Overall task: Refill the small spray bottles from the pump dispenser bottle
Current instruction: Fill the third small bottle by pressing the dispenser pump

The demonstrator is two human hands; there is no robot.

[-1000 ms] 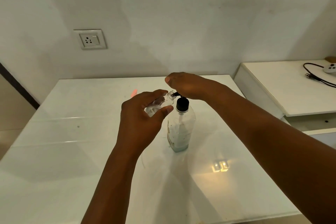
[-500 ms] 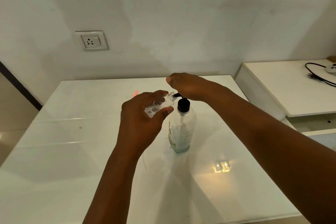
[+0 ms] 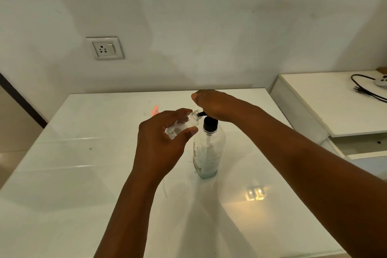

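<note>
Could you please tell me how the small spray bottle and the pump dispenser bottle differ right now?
The small spray bottle is tilted and held off the table in the left hand; the pump dispenser bottle stands upright on the table. The small bottle's neck is open, with no cap; the dispenser carries a black pump, which the right hand covers. The dispenser is clearly larger. Both are clear plastic.

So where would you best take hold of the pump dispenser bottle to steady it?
Probably around the clear shoulder of the pump dispenser bottle, below its black collar, coming from its right. It stands upright, the right hand covers the pump top, and the left hand holds the small spray bottle at its left.
</note>
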